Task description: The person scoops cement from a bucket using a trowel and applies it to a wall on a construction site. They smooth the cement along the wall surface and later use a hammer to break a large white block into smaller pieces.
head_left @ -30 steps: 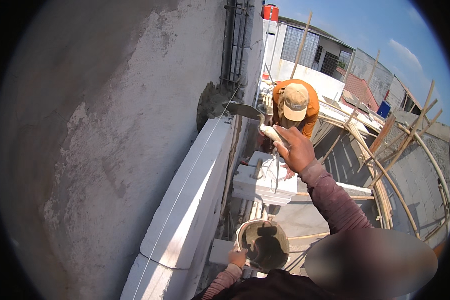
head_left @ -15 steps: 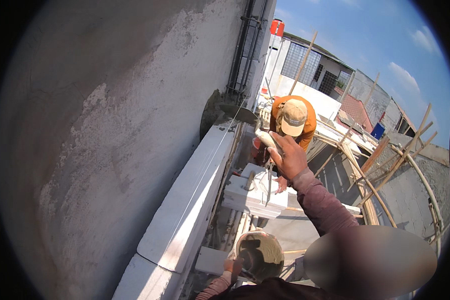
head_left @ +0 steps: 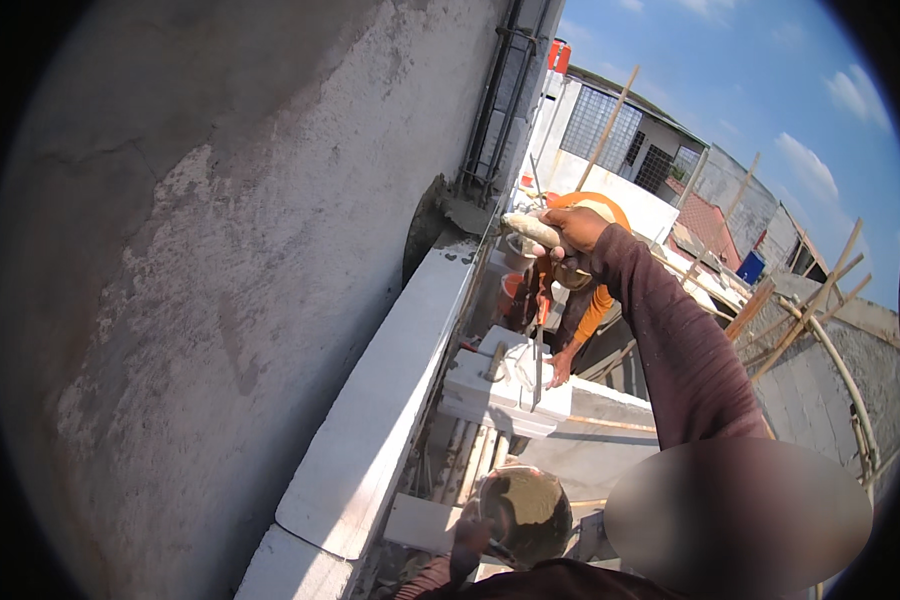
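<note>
My right hand (head_left: 573, 240) is wrapped round the pale handle of a trowel (head_left: 532, 229). The trowel's blade (head_left: 468, 216) sits at the far end of the white block course (head_left: 385, 385), by grey mortar (head_left: 425, 225) in the corner against the wall. Low in the view, my left hand (head_left: 470, 530) grips the rim of a bucket (head_left: 523, 512) with grey mortar inside; its fingers are partly in shadow. A thin string line runs along the blocks.
Beyond my right hand a co-worker in orange (head_left: 598, 310) bends over stacked white blocks (head_left: 500, 395), one hand on them, beside an upright narrow metal blade (head_left: 538, 375). Steel bars (head_left: 495, 100) rise at the corner. Bamboo poles (head_left: 810, 300) stand right; the plastered wall (head_left: 200, 300) fills the left.
My right hand has turned over and moved up slightly, and the trowel blade has tilted into the mortar corner. The co-worker leans lower. My left hand stays on the bucket.
</note>
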`<action>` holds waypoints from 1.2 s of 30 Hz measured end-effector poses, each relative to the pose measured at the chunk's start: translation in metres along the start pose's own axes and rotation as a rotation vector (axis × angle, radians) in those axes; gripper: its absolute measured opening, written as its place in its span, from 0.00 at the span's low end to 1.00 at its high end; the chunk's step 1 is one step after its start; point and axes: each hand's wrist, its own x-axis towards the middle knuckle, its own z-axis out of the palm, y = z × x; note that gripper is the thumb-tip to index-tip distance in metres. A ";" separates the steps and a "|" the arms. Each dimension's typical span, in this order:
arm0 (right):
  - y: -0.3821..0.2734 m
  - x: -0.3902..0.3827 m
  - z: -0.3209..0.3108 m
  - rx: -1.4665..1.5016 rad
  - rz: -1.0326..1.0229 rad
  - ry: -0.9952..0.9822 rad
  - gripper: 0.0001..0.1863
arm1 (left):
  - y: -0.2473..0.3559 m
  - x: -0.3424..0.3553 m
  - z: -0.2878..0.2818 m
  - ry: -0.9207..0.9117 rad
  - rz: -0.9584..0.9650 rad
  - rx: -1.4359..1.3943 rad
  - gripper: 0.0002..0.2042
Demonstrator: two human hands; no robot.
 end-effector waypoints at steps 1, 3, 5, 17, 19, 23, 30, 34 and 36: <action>-0.007 0.008 0.005 -0.022 -0.019 -0.054 0.20 | 0.001 0.000 -0.001 0.012 0.000 0.056 0.20; -0.018 0.012 0.013 -0.088 0.022 -0.045 0.20 | 0.002 -0.002 -0.005 0.028 -0.007 0.152 0.20; -0.016 0.029 0.005 -0.361 0.036 -0.011 0.19 | 0.001 -0.001 -0.002 0.003 -0.024 0.213 0.20; -0.035 0.014 -0.009 -0.248 0.008 0.010 0.18 | 0.004 0.013 -0.012 0.041 0.068 0.179 0.15; -0.029 0.024 -0.003 -0.272 0.031 0.001 0.18 | 0.006 0.009 -0.011 0.054 0.123 0.174 0.15; -0.020 0.031 -0.009 -0.403 0.146 0.013 0.17 | 0.021 -0.010 -0.005 0.024 0.086 0.101 0.16; -0.029 0.025 -0.013 -0.840 -0.069 -0.152 0.19 | -0.004 0.006 -0.012 -0.036 0.027 0.113 0.17; -0.040 -0.046 -0.042 -0.726 0.049 -0.012 0.23 | 0.043 -0.029 -0.001 -0.018 0.160 0.076 0.14; -0.030 -0.050 -0.054 -0.754 -0.072 0.085 0.23 | 0.041 -0.033 -0.007 -0.017 0.193 0.070 0.13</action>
